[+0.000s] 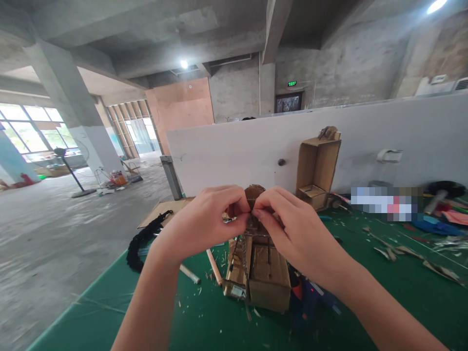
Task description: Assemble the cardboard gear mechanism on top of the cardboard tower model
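Note:
My left hand (214, 214) and my right hand (287, 214) meet with fingertips pinched together, almost touching. They are in front of a brown cardboard disc (255, 189) at the top of a cardboard model (269, 290). Whatever is between the fingertips is too small and covered to make out. The model's boxy lower part stands on the green tabletop (204, 321) below my hands. A dark slot or stick runs down its front, and thin strips sit along its left side. My fingers hide part of the upper section.
A tall open cardboard box (318, 165) stands at the back against a white partition (234, 156). Black braided cord (135, 256) lies at left, near wooden sticks (214, 265). A blue tool (316, 300) lies right of the model. Cardboard scraps (402, 251) are scattered at right.

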`<state>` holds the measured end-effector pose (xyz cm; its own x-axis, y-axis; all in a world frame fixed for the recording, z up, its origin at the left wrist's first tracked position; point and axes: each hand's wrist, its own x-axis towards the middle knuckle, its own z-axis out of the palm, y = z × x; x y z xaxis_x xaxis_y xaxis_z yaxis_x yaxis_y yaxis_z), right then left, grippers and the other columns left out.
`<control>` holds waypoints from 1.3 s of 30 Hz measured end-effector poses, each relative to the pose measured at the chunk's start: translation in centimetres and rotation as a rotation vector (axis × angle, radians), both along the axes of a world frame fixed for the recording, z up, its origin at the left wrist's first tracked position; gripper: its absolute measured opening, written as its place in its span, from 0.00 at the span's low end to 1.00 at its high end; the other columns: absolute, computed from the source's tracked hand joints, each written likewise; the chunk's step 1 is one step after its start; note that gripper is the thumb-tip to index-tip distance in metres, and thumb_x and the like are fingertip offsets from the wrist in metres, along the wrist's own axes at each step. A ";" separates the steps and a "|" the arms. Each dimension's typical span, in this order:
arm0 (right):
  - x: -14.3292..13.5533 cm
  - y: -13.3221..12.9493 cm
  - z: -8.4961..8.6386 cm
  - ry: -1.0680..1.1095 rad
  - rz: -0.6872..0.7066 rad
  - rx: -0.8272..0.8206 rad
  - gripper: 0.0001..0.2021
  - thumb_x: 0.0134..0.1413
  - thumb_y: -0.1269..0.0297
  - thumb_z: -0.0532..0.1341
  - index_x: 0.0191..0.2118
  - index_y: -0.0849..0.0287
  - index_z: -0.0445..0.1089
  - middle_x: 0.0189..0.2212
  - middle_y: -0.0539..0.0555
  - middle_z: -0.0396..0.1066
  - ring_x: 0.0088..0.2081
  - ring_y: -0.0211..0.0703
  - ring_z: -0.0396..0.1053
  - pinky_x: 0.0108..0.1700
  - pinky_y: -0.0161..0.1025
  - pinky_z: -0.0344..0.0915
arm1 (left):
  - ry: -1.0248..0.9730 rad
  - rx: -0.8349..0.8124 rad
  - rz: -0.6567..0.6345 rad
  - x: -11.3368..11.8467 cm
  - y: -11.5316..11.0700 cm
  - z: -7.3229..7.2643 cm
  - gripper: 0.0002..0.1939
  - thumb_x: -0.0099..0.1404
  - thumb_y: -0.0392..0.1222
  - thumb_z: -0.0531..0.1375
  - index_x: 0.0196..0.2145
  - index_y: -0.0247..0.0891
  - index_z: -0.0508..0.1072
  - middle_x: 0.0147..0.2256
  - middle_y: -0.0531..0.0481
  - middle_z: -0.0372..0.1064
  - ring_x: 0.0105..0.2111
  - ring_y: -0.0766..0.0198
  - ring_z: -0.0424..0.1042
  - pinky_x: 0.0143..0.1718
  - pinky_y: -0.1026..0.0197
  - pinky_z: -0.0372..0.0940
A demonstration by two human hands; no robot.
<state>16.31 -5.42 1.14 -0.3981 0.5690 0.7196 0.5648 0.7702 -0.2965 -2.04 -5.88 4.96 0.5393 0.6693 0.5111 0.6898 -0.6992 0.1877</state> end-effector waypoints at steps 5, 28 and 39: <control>0.1 -0.3 0.2 -0.030 -0.039 -0.025 0.06 0.63 0.68 0.51 0.34 0.57 0.62 0.31 0.50 0.66 0.30 0.38 0.61 0.31 0.37 0.55 | 0.037 0.031 0.043 0.0 -0.1 -0.2 0.03 0.57 0.33 0.55 0.28 0.39 0.66 0.26 0.56 0.66 0.27 0.70 0.64 0.29 0.65 0.59; 1.0 -0.7 0.9 0.014 -0.098 0.154 0.07 0.52 0.77 0.54 0.34 0.57 0.62 0.28 0.49 0.66 0.27 0.34 0.62 0.27 0.32 0.58 | 0.073 0.215 0.033 0.4 -0.1 -0.2 0.05 0.57 0.31 0.56 0.31 0.38 0.68 0.38 0.51 0.73 0.37 0.63 0.71 0.39 0.58 0.64; 0.5 -0.4 0.6 -0.024 -0.174 0.289 0.05 0.54 0.76 0.55 0.35 0.61 0.65 0.30 0.51 0.66 0.27 0.35 0.63 0.29 0.35 0.60 | 0.112 0.243 0.087 1.0 0.4 -0.6 0.07 0.56 0.29 0.55 0.33 0.38 0.67 0.35 0.52 0.67 0.34 0.65 0.67 0.35 0.60 0.62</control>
<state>16.84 -5.84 1.72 -0.3318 0.4039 0.8525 0.6994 0.7117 -0.0650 -1.00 -5.51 4.35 0.5475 0.5808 0.6024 0.7562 -0.6518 -0.0588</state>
